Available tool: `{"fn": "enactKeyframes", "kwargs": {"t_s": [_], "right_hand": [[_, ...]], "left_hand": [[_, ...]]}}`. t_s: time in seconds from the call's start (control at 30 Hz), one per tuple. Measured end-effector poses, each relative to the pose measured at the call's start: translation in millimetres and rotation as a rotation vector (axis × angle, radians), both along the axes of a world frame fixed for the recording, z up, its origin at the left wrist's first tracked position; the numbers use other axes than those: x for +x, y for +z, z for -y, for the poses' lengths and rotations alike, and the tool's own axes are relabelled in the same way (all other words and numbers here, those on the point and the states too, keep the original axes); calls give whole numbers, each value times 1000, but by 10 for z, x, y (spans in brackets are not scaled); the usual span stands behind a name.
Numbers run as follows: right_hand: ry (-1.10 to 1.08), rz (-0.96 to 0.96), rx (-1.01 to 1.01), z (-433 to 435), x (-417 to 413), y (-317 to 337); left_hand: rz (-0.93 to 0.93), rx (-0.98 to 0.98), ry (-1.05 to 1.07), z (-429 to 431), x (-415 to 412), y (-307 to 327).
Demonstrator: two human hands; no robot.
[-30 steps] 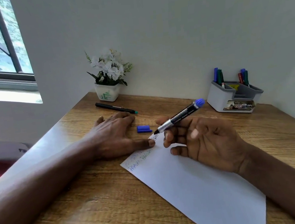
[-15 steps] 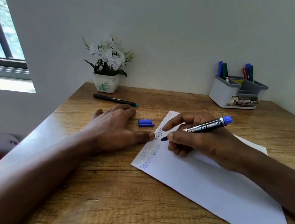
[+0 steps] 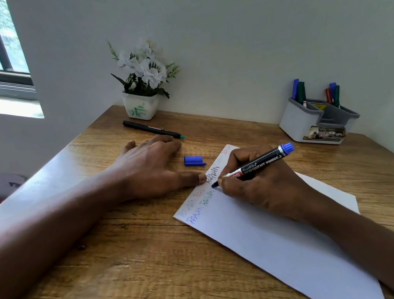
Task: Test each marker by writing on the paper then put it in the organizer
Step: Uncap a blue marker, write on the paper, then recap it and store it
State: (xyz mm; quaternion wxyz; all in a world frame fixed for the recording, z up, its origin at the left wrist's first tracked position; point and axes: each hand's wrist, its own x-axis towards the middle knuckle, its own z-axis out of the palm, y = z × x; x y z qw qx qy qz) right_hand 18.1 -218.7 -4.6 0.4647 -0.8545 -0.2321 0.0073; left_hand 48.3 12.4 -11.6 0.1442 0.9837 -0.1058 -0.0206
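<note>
My right hand (image 3: 259, 184) grips a black permanent marker with a blue end (image 3: 263, 161), its uncapped tip down on the white paper (image 3: 275, 243). The sheet carries several coloured written words near its left edge. My left hand (image 3: 154, 169) lies flat on the wooden desk, thumb tip pressing the paper's edge. The marker's blue cap (image 3: 193, 160) lies on the desk between my hands. A black pen with a green tip (image 3: 152, 129) lies beyond my left hand. The grey and white organizer (image 3: 318, 120) at the back right holds several markers.
A white pot of white flowers (image 3: 143, 81) stands against the wall at the back of the desk (image 3: 131, 267). The desk's left edge runs under my left forearm, with a window beyond. Walls close the desk at the back and right.
My right hand lowered the marker from mid-air, tip now on the paper. The left hand has stayed in place. The camera view shifted slightly.
</note>
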Motion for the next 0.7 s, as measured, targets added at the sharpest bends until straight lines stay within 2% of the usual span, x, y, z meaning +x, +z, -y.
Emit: {"fn": "enactKeyframes", "kwargs": {"t_s": [0.2, 0.4, 0.5, 0.7], "right_hand": [[4, -49, 49, 40, 2, 9], [-1, -6, 4, 21, -10, 27], [22, -56, 55, 38, -15, 21], [-50, -66, 74, 27, -14, 29]], "left_hand": [[17, -8, 3, 1, 21, -23], [7, -7, 6, 7, 2, -3], [0, -4, 4, 9, 1, -5], [5, -1, 2, 0, 23, -16]]}}
